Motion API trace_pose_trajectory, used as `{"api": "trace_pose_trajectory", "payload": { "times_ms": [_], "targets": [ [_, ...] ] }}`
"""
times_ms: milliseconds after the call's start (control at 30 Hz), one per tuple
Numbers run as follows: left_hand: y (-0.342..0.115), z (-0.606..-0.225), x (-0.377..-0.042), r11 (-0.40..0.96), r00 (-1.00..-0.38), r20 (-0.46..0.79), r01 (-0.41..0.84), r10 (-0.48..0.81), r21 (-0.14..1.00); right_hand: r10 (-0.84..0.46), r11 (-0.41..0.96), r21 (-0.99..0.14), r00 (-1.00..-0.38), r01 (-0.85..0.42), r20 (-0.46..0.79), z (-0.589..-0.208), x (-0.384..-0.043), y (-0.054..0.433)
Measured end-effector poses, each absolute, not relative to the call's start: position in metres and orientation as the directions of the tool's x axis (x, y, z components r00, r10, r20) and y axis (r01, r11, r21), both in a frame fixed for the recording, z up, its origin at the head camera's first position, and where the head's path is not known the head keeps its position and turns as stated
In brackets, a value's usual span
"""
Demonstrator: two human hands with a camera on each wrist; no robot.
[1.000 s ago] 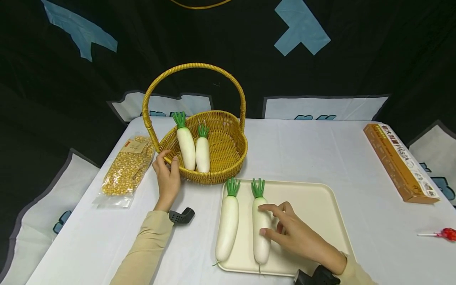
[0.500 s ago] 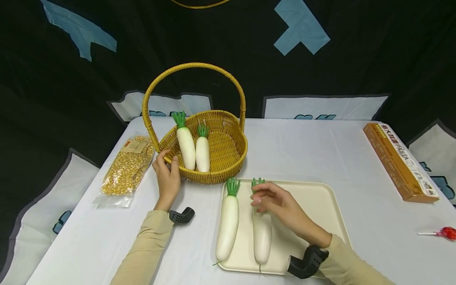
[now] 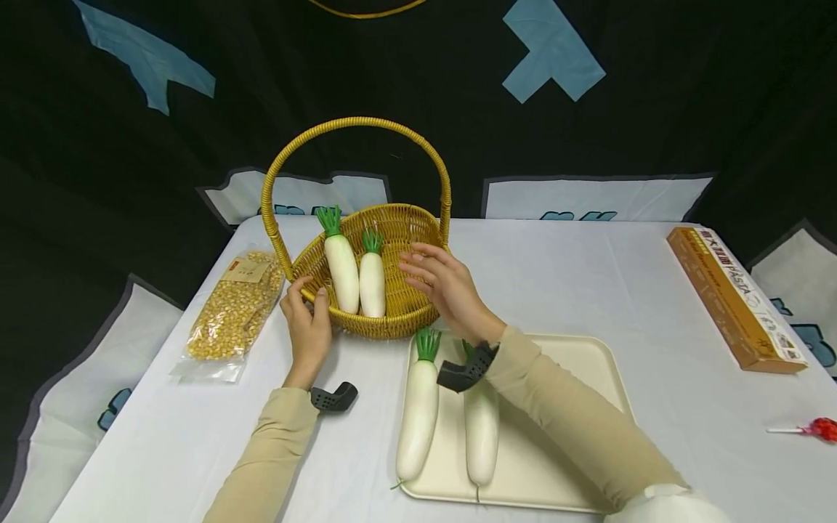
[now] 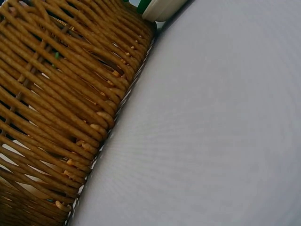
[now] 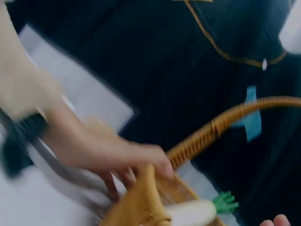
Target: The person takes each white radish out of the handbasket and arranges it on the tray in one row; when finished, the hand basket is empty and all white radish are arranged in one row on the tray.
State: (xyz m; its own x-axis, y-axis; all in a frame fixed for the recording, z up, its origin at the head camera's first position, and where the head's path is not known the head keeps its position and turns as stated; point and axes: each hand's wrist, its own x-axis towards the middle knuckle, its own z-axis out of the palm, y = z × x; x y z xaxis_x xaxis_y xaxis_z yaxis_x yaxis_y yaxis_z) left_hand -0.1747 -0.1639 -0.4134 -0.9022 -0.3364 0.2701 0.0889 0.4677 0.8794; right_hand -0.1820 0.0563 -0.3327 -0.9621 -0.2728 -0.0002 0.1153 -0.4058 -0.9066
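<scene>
A yellow wicker basket [image 3: 418, 319] with a tall arched handle holds two white radishes, a longer radish [image 3: 343, 272] and a shorter radish [image 3: 372, 285], their green tops toward the back. My left hand [image 3: 307, 330] grips the basket's front left rim; the right wrist view also catches this left hand [image 5: 106, 148] on the rim, blurred. Over the basket's right side hovers my right hand [image 3: 451, 290], fingers extended and holding nothing. Below it, a left radish [image 3: 418, 421] and a right radish [image 3: 482, 436] lie side by side on a cream tray [image 3: 556, 501]. My right wrist partly covers the right one's top.
Left of the basket lies a clear bag of corn kernels [image 3: 232, 309]. A pasta box [image 3: 735, 298] sits at the table's right side, with a red lollipop [image 3: 820, 428] nearer the front. Dark cloth [image 3: 425, 58] hangs behind the white table.
My right hand has moved from above the tray's right radish, up and left to over the basket, carrying nothing. My left hand, the basket and the radishes have stayed put.
</scene>
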Motion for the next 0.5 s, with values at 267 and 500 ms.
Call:
{"api": "trace_pose_trajectory", "payload": {
  "times_ms": [267, 500],
  "targets": [
    [-0.164, -0.414, -0.176, 0.475, -0.902, 0.265, 0.078, -0.341, 0.877, -0.167, -0.387, -0.903, -0.977, 0.185, -0.129, -0.34, -0.226, 0.025],
    [-0.164, -0.416, -0.176, 0.475, -0.9, 0.273, 0.087, -0.34, 0.876, -0.232, -0.141, -0.915, -0.911, 0.378, -0.341, -0.348, -0.238, 0.008]
  ]
}}
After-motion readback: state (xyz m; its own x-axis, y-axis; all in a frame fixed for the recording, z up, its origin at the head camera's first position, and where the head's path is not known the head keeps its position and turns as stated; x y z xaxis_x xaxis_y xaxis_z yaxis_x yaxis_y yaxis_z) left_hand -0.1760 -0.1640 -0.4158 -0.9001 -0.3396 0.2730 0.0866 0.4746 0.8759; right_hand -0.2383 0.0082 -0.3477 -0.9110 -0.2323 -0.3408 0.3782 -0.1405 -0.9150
